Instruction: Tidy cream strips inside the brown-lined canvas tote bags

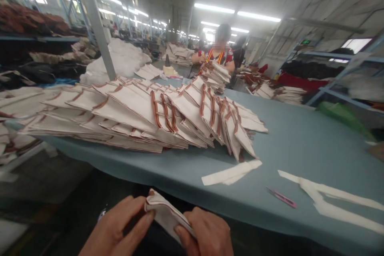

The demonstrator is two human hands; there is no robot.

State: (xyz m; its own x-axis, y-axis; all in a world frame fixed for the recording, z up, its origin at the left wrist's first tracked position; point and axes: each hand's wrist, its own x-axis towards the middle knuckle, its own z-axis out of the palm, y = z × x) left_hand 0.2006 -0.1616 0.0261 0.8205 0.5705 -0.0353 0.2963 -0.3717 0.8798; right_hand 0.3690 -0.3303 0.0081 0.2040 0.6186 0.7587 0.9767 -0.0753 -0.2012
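Between my two hands is a folded cream fabric piece [168, 214] with a thin brown edge line, held in front of the table's near edge. My left hand [120, 224] pinches its left end between thumb and fingers. The right end is gripped by my right hand [207, 230], thumb on the near side. Beyond them, a long heap of similar cream fabric pieces [129, 106] with brown edging lies overlapped on the blue-green table [288, 136].
Cream strips [231, 173] and a forked strip [324, 200] lie near the front edge. A pink-handled pointed tool [282, 197] rests between them. Across the table a person [220, 54] handles a bundle of pieces [214, 76]. A metal post [97, 24] stands at left.
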